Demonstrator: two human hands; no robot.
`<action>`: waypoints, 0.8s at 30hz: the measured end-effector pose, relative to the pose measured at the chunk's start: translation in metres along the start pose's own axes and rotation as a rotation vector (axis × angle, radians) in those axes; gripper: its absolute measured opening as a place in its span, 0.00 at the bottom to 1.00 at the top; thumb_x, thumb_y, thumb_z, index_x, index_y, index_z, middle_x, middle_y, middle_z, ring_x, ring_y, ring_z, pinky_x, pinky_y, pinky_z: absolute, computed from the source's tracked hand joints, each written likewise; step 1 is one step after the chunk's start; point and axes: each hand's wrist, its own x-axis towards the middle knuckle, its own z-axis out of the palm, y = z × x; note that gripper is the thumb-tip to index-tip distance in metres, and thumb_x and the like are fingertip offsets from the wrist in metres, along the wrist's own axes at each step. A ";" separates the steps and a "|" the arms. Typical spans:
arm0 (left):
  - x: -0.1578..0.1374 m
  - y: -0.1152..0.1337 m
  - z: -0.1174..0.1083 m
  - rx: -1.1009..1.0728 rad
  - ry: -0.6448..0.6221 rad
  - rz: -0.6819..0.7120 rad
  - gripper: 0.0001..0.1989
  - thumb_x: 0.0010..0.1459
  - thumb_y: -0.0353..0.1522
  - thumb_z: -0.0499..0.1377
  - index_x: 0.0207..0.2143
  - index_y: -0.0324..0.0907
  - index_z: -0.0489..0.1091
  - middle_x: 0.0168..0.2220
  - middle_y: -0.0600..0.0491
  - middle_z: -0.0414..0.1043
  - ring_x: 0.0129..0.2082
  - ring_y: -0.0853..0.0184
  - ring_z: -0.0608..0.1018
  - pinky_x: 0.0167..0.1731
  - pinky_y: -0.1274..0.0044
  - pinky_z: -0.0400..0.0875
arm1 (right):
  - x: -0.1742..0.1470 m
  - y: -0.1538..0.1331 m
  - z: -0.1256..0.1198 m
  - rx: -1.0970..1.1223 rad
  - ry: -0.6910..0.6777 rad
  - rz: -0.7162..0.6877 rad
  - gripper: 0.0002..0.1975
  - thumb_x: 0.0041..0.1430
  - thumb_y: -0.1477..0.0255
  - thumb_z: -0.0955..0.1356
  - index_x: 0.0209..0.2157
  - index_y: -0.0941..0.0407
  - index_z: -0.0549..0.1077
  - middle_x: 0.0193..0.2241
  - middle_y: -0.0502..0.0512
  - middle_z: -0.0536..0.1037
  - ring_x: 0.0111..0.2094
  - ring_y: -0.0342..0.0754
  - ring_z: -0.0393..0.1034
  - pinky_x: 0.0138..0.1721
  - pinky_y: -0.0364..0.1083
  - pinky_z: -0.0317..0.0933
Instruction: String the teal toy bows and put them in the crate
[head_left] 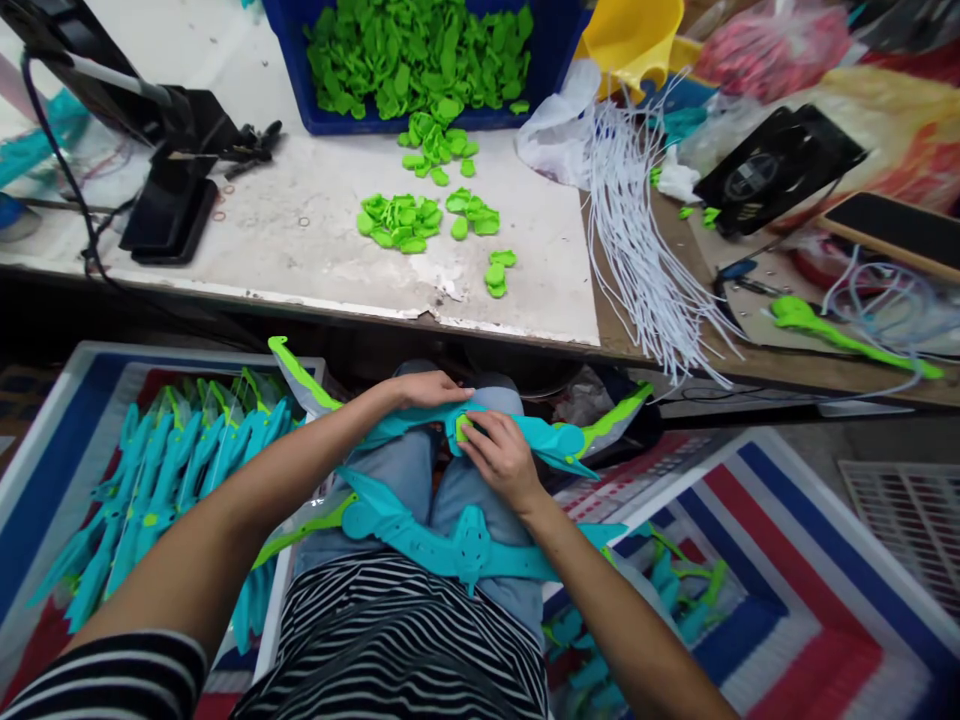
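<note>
Lower centre: turquoise bow [472, 550] lies across jeans [405, 472] | centre: second bow [549, 440], left hand [429, 390] half-curled on it, grip unclear; right hand [501, 457] pinches green piece [461, 429] at its middle | top centre: blue bin [291, 70] holds green parts [420, 60]

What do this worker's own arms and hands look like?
The left hand and right hand are bare human hands, ungloved, with no visible cables or markings. The left arm is bare below a short black-and-white striped fabric sleeve; no sleeve shows on the right arm.
</note>
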 end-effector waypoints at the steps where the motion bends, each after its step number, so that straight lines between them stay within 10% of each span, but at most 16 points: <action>1: 0.000 -0.002 -0.001 -0.011 -0.026 0.031 0.31 0.50 0.59 0.50 0.19 0.40 0.61 0.19 0.57 0.55 0.23 0.71 0.58 0.24 0.76 0.51 | 0.000 0.000 0.001 0.001 0.012 0.018 0.10 0.61 0.71 0.65 0.43 0.52 0.75 0.43 0.60 0.77 0.47 0.55 0.68 0.46 0.57 0.66; 7: -0.002 -0.005 0.001 0.064 -0.052 0.102 0.23 0.40 0.51 0.63 0.23 0.38 0.66 0.21 0.58 0.60 0.25 0.71 0.62 0.26 0.79 0.54 | -0.003 -0.007 0.008 0.015 0.051 0.273 0.06 0.58 0.64 0.68 0.32 0.52 0.73 0.43 0.58 0.75 0.50 0.57 0.66 0.48 0.58 0.60; 13: -0.003 -0.001 0.006 0.040 -0.014 0.049 0.21 0.40 0.47 0.63 0.24 0.38 0.67 0.21 0.59 0.61 0.24 0.71 0.64 0.25 0.79 0.55 | 0.012 0.001 0.006 -0.058 -0.121 0.516 0.28 0.49 0.59 0.72 0.52 0.53 0.68 0.48 0.61 0.74 0.51 0.62 0.64 0.45 0.56 0.56; 24: -0.006 -0.001 0.002 0.003 -0.071 0.071 0.21 0.40 0.47 0.64 0.26 0.38 0.68 0.23 0.58 0.63 0.26 0.70 0.65 0.27 0.78 0.55 | -0.006 -0.004 0.003 -0.048 0.009 0.239 0.15 0.59 0.60 0.67 0.44 0.53 0.72 0.52 0.60 0.74 0.53 0.57 0.66 0.49 0.55 0.51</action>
